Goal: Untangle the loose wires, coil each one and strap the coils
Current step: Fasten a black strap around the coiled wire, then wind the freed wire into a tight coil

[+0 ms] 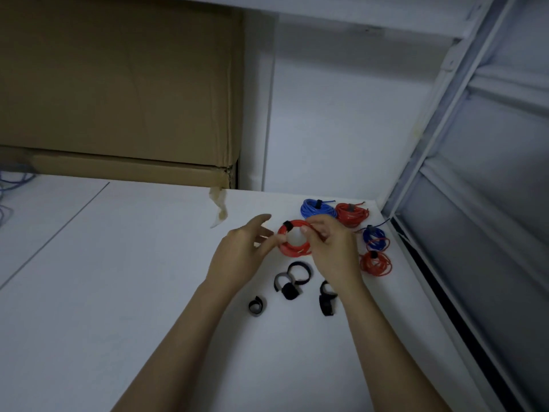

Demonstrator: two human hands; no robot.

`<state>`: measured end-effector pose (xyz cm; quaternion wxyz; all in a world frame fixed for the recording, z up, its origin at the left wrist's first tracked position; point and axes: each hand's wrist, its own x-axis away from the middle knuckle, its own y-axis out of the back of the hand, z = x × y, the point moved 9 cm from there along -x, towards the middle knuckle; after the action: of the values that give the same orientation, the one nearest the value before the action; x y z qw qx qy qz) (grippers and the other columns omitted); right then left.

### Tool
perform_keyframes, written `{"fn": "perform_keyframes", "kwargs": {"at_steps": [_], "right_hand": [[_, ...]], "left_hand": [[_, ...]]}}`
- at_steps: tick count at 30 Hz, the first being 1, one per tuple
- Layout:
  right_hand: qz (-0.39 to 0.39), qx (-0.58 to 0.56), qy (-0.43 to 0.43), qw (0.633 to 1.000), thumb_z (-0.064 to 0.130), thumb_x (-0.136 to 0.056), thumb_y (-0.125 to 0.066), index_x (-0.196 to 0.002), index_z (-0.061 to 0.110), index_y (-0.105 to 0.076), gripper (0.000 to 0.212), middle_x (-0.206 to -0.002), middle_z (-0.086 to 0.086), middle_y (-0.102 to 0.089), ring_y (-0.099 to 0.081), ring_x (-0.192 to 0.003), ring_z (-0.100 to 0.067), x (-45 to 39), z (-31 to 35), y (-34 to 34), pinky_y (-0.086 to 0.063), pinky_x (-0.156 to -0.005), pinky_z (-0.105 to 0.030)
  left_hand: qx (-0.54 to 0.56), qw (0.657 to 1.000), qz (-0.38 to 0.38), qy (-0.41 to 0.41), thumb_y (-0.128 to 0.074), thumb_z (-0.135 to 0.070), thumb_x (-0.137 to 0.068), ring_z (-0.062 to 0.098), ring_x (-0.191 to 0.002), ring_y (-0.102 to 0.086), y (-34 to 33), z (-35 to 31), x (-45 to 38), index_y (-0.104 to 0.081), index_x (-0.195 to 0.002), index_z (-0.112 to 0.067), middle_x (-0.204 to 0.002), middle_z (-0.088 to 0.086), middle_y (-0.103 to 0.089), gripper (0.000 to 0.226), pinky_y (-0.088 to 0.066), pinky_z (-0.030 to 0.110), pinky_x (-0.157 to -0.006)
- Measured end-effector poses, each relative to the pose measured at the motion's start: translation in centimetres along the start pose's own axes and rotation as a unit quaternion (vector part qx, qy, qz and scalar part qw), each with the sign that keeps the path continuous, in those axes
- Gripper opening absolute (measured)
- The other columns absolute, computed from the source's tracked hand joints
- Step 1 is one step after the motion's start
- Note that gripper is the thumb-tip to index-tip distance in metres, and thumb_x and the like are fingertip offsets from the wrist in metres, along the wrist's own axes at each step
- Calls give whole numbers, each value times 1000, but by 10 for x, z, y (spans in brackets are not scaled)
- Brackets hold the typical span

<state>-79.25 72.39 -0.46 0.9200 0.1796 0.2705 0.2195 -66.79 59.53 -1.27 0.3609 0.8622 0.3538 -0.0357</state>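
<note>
White tabletop [118, 292] in a dim room, cardboard box [118, 84] at the back left, metal window frame [475, 173] along the right. Both hands meet over the far right part of the table on one red coil [294, 249] — held just above the surface, ring roughly facing the camera, open centre visible.

Right hand [332, 254] grips the coil's right side, thumb and fingers curled round the strands. Left hand [243, 251] comes in from the left; its lower fingers pinch the coil's left edge, the upper fingers stick out loose. A black strap [287, 226] already sits on the coil's upper left, nearer the left hand than the right.

Key relation: the strap lies above and just right of the left fingertips, so the left hand looks like the one to close or press it while the right steadies the ring. My guess is the strapping of this coil is nearly finished; whether the strap is fully fastened is too small to tell.

Finished coils sit beyond and to the right — blue coil [318, 209], red strapped coil [352, 214], a smaller blue bundle [373, 236], another red bundle [375, 263]. Spare black straps [292, 282] lie on the table under the hands, nearer the person. Blue loose wires [9, 185] show at the far left edge, well apart from both hands.
</note>
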Motion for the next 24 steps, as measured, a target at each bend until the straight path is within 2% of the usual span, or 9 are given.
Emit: {"fn": "perform_keyframes", "kwargs": {"at_steps": [3,5,7,9,11,14,16,18,24], "right_hand": [[-14,53,-18,998,16,-87,-67,-94,9,-71,10,-84,4,-70,-66,-81,-12,-31,-17,8,-53,-73,-31],[31,139,-17,990,18,-88,-65,-95,9,-71,13,-89,-5,-72,-65,-88,-22,-43,-29,-3,-51,-76,-34],[78,306,-6,949,27,-90,-61,-95,16,-71,15,-91,-5,-69,-57,-100,-26,-47,-39,-16,-40,-85,-35],[108,420,-7,901,37,-92,-58,-85,22,-69,20,-84,1,-63,-46,-106,-25,-48,-47,-20,-29,-85,-37],[113,433,-14,894,39,-94,-52,-76,24,-66,28,-81,3,-56,-41,-107,-24,-48,-50,-18,-26,-84,-38],[66,362,-21,930,43,-93,-48,-75,25,-62,29,-88,4,-57,-44,-108,-26,-42,-46,-13,-21,-85,-38],[79,375,-23,923,58,-85,-52,-79,27,-62,33,-92,5,-59,-44,-108,-23,-34,-49,-18,-19,-87,-38],[97,395,-25,913,65,-79,-55,-73,25,-53,40,-91,6,-59,-45,-106,-19,-29,-56,-25,-23,-90,-39],[89,418,-20,904,64,-80,-55,-81,25,-65,41,-89,8,-63,-46,-107,-17,-28,-54,-27,-22,-89,-38]], "left_hand": [[-64,997,-33,-7,-55,-46,-92,8,-100,-63,6,10,3,-60,-123,-23,-110,-11,-69,39,-50,27,-83],[-88,995,-38,-2,-53,-37,-96,12,-102,-63,6,16,5,-62,-122,-23,-110,-9,-69,31,-50,28,-83],[-100,995,-28,1,-50,-34,-97,13,-101,-63,4,21,5,-63,-121,-22,-110,-7,-69,29,-48,26,-81],[-109,994,-16,-4,-49,-32,-98,14,-100,-63,1,23,5,-64,-119,-22,-109,-6,-69,28,-46,25,-77],[-119,993,-12,-10,-48,-31,-99,15,-99,-63,-1,23,5,-64,-118,-21,-108,-5,-70,27,-46,26,-76],[-129,991,-16,-17,-48,-30,-99,16,-99,-63,1,24,4,-65,-116,-20,-107,-5,-70,26,-48,29,-77],[-133,991,-19,-17,-48,-29,-98,17,-99,-63,1,26,3,-65,-115,-20,-106,-5,-70,26,-49,30,-77],[-135,991,-19,-12,-48,-29,-98,18,-98,-63,1,30,3,-65,-115,-20,-106,-5,-70,25,-50,31,-77],[-151,988,-28,12,-47,-25,-99,21,-97,-64,9,38,3,-66,-114,-18,-106,-2,-71,25,-50,32,-76]]}}
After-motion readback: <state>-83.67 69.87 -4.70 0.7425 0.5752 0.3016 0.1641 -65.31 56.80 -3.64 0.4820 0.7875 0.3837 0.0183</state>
